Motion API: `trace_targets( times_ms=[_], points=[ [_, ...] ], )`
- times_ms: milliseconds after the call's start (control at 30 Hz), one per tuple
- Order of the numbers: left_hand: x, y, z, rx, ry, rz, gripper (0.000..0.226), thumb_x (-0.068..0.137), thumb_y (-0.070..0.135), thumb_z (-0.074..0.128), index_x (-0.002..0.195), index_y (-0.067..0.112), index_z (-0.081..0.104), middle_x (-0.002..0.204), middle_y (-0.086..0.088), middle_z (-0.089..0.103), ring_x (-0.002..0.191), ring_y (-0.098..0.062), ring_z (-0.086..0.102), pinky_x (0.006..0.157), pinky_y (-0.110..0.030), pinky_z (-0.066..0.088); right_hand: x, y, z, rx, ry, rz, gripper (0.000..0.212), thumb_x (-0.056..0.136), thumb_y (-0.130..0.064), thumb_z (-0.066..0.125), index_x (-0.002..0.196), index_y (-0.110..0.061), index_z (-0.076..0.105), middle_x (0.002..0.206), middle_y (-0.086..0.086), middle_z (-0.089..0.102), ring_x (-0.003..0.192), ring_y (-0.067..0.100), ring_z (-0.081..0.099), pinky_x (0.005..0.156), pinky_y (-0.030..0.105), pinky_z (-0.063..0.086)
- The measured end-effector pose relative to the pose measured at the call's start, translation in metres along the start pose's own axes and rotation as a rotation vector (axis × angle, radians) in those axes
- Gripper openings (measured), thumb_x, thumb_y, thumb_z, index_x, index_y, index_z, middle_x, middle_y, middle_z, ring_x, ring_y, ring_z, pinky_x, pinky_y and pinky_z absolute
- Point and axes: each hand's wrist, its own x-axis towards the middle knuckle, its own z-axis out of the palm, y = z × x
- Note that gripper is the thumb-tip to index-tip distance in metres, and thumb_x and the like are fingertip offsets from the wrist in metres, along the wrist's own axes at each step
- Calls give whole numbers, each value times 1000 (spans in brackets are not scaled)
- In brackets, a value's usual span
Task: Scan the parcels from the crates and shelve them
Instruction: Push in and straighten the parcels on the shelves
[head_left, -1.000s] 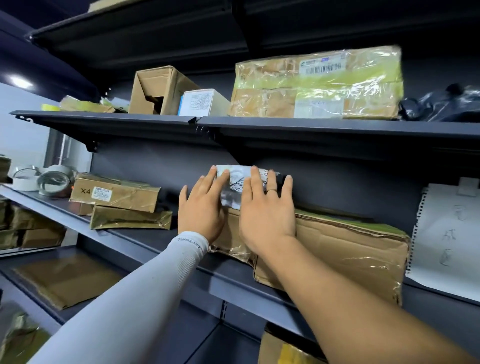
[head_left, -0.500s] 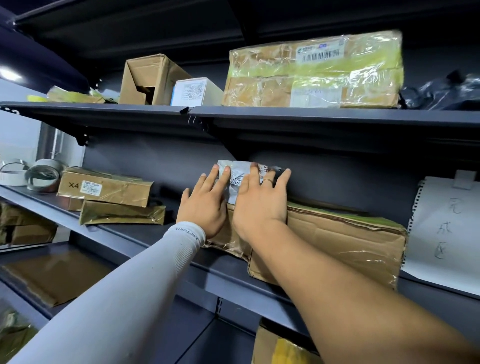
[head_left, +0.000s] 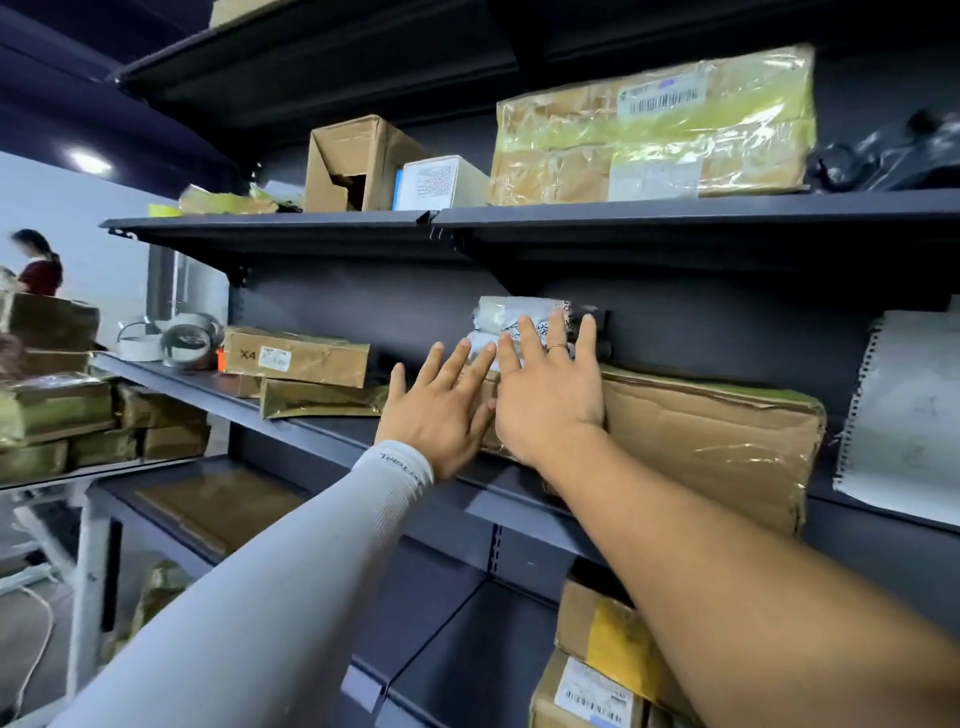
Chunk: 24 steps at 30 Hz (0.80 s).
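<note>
A pale grey sleeve (head_left: 291, 587) with cuff lettering is worn on the left arm; a thin ring (head_left: 557, 347) is worn on the right hand (head_left: 550, 400), whose forearm is left bare.

we see dark grey shelves (head_left: 675, 213), brown cardboard parcels (head_left: 711, 441) under glossy yellow-green tape, a white parcel (head_left: 511, 317) with black markings, and a pale grey sleeve (head_left: 311, 571).

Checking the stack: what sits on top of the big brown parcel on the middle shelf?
A small white parcel lies on the brown parcel. The left hand and right hand cover its lower part.
</note>
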Motion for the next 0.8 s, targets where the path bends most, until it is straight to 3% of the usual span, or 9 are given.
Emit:
trace_targets(
  times_ms=[167,533,700,800],
  points=[
    [-41,2,-6,-66,-3,-66,64,108,55,22,165,37,0,175,5,3,161,-25,2,124,-60,10,-35,-4,3,21,6,-49,68,107,-50,23,167,-23,5,175,9,1,159,40,-5,123,66,-6],
    [-125,40,12,-40,-69,-16,66,107,57,23,166,35,3,175,3,8,161,-25,4,125,-60,12,-117,13,18,109,31,-122,64,108,-41,30,166,-23,12,174,10,11,159,36,9,126,58,4],
    [-159,70,27,-152,-76,-78,64,108,56,22,165,38,-1,175,4,4,161,-24,0,126,-60,8,-174,16,45,161,151,-182,65,106,-36,35,166,-21,15,174,7,14,160,31,8,128,54,1],
    [-178,87,38,-181,-66,-90,63,109,54,22,165,37,-1,175,4,3,161,-24,-1,126,-59,7,-210,13,75,170,129,-170,66,106,-32,37,166,-20,13,174,4,11,161,30,8,128,53,-1]
  ],
)
